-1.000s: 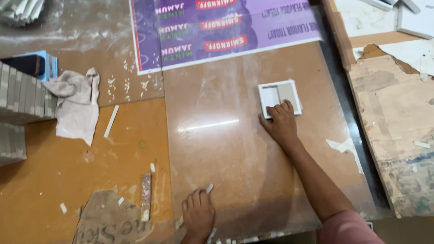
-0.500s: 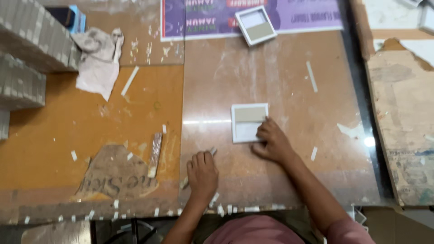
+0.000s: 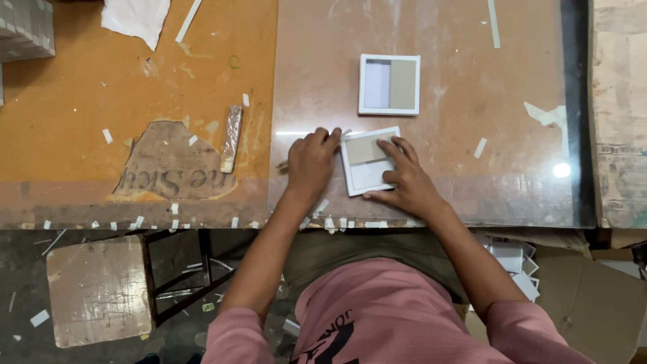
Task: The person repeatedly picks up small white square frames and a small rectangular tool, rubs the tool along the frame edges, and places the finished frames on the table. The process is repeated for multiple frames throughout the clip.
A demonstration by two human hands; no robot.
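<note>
A small white-framed square tray (image 3: 368,170) is lain tilted on the glass sheet (image 3: 512,168), near its front edge. R hand (image 3: 403,180) is spread flat on the tray, fingers apart, pressing. L hand (image 3: 312,159) is curled at the tray's left edge, fingertips touching. A 2nd tray (image 3: 389,84) is sat just beyond, apart. Open glass is seen to the right.

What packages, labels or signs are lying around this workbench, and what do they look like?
Small box tray: under both hands, square, white rim, beige and white inside.
Second box tray: farther back on the glass, same look.
Torn paper patch: stuck on the orange board, brown, faded mirrored lettering.
Cardboard sheet: right edge, tan, faintly printed.
</note>
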